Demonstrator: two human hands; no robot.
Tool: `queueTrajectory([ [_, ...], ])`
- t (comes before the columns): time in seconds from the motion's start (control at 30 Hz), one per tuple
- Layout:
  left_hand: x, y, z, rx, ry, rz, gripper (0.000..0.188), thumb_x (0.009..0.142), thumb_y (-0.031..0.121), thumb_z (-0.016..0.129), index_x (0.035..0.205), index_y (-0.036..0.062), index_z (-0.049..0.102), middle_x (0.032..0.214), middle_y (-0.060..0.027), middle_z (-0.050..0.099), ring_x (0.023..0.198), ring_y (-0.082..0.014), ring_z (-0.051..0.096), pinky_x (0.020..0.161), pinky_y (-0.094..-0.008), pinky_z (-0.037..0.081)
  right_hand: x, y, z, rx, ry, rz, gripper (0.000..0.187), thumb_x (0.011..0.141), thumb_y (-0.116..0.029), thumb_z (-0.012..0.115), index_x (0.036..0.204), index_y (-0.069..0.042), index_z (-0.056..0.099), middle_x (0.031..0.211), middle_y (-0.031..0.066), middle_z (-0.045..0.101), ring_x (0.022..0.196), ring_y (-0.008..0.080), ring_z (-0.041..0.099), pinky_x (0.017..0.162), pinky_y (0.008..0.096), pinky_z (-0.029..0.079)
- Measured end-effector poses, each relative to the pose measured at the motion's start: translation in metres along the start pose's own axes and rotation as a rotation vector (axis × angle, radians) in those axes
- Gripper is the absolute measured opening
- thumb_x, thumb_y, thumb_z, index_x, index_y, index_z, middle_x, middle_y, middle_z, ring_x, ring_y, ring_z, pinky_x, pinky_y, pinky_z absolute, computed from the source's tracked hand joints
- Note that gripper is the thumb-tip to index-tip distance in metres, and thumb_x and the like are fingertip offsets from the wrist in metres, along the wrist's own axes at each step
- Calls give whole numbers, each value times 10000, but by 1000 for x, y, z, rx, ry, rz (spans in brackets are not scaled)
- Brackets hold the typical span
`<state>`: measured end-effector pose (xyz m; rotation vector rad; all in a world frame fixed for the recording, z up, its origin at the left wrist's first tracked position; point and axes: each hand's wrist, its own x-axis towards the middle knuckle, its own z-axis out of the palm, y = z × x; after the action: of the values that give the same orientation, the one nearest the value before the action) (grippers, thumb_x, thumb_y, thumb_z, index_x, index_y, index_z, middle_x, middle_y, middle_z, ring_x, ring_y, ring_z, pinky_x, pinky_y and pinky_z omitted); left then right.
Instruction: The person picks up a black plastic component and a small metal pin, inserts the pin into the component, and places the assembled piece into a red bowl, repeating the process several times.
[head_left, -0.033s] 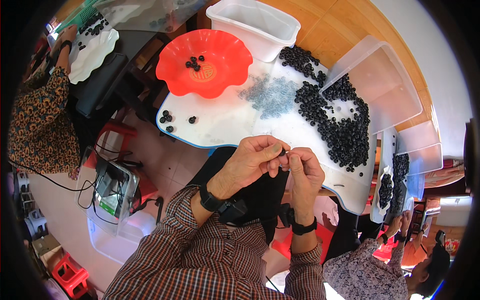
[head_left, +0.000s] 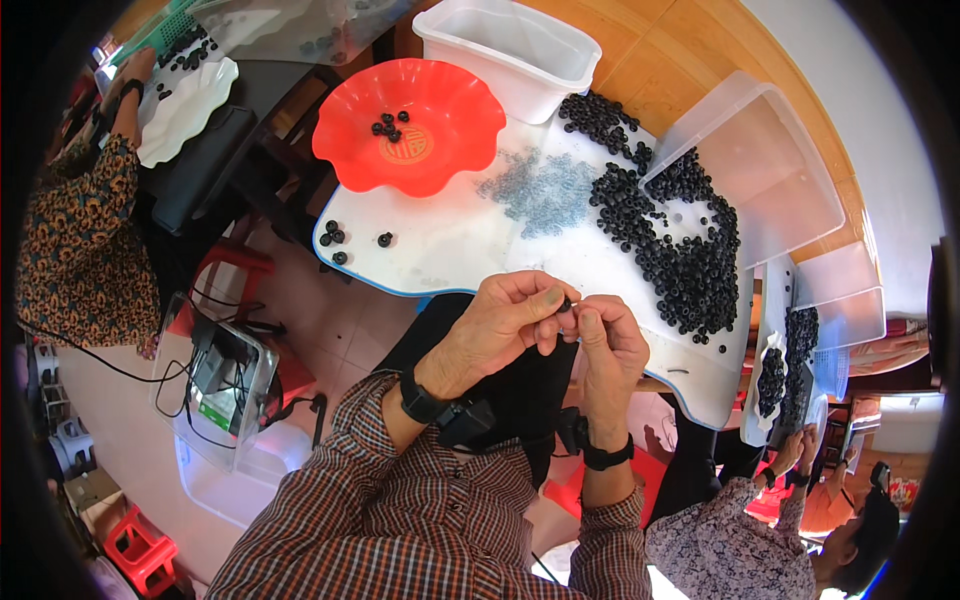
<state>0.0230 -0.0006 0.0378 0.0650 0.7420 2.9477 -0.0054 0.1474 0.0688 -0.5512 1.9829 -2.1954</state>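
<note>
Firstly, one small black piece (head_left: pixel 566 305), dial centre, sat pinched in my left hand (head_left: pixel 505 315); whether my right hand (head_left: pixel 614 345), alongside, gripped too I could not tell. Risk, judged: held by fingertips (head_left: pixel 552 296) alone, it could have slipped. One red bowl (head_left: pixel 460 112), eleven o'clock, held about five round pieces (head_left: pixel 393 137); five-odd loose pieces (head_left: pixel 385 240) lay toward ten o'clock. Clear bits (head_left: pixel 541 192) at twelve o'clock and black heap (head_left: pixel 692 290) at two defied counting.
</note>
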Motion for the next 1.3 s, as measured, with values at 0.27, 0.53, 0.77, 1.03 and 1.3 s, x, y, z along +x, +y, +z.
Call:
queueTrajectory([
  [0.27,1,2,0,-67,-10,-14,290,966,201,585,1083,-61,622,741,-61,613,574,-83,545,506,-237,477,0,6,0,97,30,29,90,953,-68,591,971,16,618,862,44,620,729,92,568,661,218,469],
  [0.53,2,18,-1,64,268,57,273,982,220,565,1057,-33,635,756,-51,631,569,-67,554,498,-230,484,-3,10,-4,-24,73,85,115,942,-101,618,955,11,637,829,33,610,693,80,568,623,209,470],
  [0.77,13,55,-10,215,640,496,270,963,229,601,1008,-33,643,808,-87,643,595,-105,582,575,-263,542,-4,14,-8,-109,48,154,115,936,-111,632,941,3,645,796,22,614,674,72,571,612,200,465],
  [1.03,16,82,-17,135,623,593,341,1002,264,522,1074,-67,558,895,-143,642,785,-181,641,757,-340,584,-1,24,-20,-202,26,213,124,932,-122,640,931,3,643,780,16,623,663,70,576,607,199,465],
  [1.3,9,78,-19,159,589,594,380,1012,276,497,1152,-73,555,979,-175,654,832,-186,640,784,-340,564,21,32,-26,-296,24,205,116,913,-103,650,941,9,642,753,17,625,659,66,571,603,203,463],
])
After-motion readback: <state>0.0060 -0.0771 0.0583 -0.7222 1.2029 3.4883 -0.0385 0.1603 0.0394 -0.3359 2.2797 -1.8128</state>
